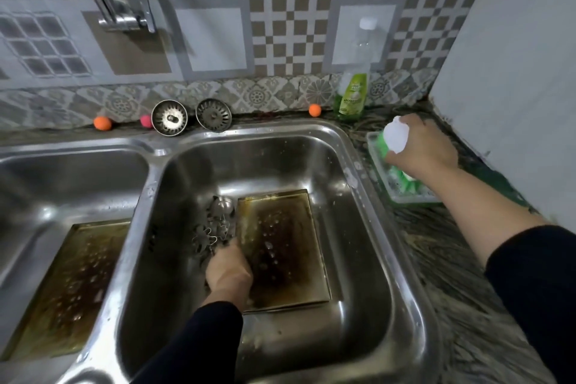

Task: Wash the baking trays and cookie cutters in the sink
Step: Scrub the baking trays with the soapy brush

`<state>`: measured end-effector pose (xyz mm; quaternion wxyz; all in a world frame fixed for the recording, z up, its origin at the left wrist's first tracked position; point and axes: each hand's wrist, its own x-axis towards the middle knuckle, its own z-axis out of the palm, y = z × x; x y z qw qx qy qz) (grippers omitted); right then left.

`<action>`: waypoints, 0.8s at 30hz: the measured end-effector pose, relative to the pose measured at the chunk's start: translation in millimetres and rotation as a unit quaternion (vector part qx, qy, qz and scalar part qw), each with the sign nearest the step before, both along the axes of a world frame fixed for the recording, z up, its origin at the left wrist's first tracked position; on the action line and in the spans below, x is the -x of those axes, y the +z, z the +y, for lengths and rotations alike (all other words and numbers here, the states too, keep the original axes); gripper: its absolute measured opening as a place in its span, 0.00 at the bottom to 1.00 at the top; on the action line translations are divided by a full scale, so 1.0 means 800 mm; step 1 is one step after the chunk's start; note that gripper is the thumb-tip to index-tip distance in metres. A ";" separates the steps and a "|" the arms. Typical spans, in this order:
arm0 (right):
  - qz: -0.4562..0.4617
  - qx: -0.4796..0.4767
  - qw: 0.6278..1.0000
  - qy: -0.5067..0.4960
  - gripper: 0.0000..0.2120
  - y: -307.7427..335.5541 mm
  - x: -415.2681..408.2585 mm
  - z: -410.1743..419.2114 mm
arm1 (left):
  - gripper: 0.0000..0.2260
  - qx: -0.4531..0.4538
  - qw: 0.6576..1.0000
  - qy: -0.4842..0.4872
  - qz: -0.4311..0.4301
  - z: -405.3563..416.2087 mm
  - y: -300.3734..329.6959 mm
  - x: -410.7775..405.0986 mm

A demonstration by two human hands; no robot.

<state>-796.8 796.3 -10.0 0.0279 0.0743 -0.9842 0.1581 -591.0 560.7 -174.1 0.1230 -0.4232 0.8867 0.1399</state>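
A: Where's the tray?
B: One tray lies flat in the right basin, stained brown and wet. The cutters sit in a heap just left of it, touching its edge.
A: And the hands?
B: The left hand is down at the tray's left edge beside the cutters; fingers hidden, so I cannot tell whether they grip.
A: The right?
B: The right hand is curled round a green sponge with white foam, over a dish on the tabletop.
A: Anything else?
B: A second tray in the left basin (just as stained), a soap bottle by the wall.
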 end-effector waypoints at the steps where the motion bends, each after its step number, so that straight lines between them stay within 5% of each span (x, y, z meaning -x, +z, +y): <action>1: 0.008 0.002 1.000 0.006 0.34 0.007 -0.002 -0.004 | 0.21 0.000 1.000 -0.006 -0.002 0.000 0.001 -0.001; 8: 0.040 0.044 0.995 0.086 0.35 0.039 -0.049 -0.064 | 0.23 -0.053 0.997 -0.051 0.014 0.001 0.016 -0.010; 17: -0.056 0.070 0.983 0.158 0.34 -0.033 -0.149 -0.135 | 0.32 -0.168 0.973 -0.010 0.158 0.002 0.042 -0.020; 24: -0.093 0.141 0.969 0.180 0.35 -0.072 -0.199 -0.141 | 0.19 -0.253 0.915 0.076 0.304 -0.001 0.056 -0.023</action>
